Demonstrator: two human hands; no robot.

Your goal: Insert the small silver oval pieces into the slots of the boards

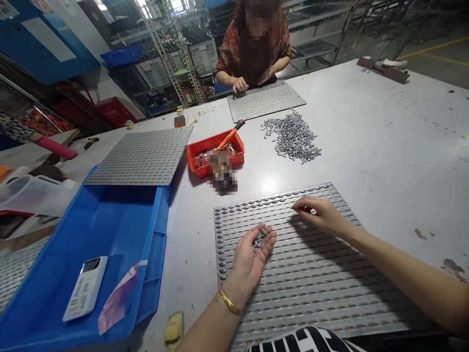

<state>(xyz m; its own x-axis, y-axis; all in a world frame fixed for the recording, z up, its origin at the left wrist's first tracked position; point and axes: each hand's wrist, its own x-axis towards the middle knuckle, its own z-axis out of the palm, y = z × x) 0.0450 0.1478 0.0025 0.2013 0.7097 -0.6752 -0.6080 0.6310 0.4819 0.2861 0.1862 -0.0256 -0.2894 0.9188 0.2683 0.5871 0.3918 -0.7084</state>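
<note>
A large grey slotted board [293, 274] lies on the white table before me, with dark oval pieces [220, 239] set along its left edge and far rows. My left hand [252, 254] is palm up over the board's left part, cupped around several small grey pieces [260, 238]. Over the far rows, my right hand [313, 211] has thumb and fingertips pinched together near the board's surface; whatever they hold is too small to make out. Beyond the board lies a pile of loose grey pieces [295, 137].
A blue bin [157, 254] stands at the left, with another slotted board [142, 156] across its far end. A red tray [200, 168] holds small parts and an orange-handled tool. Across the table, a person works over a board [267, 102]. A yellow sponge [174, 328] lies near the front.
</note>
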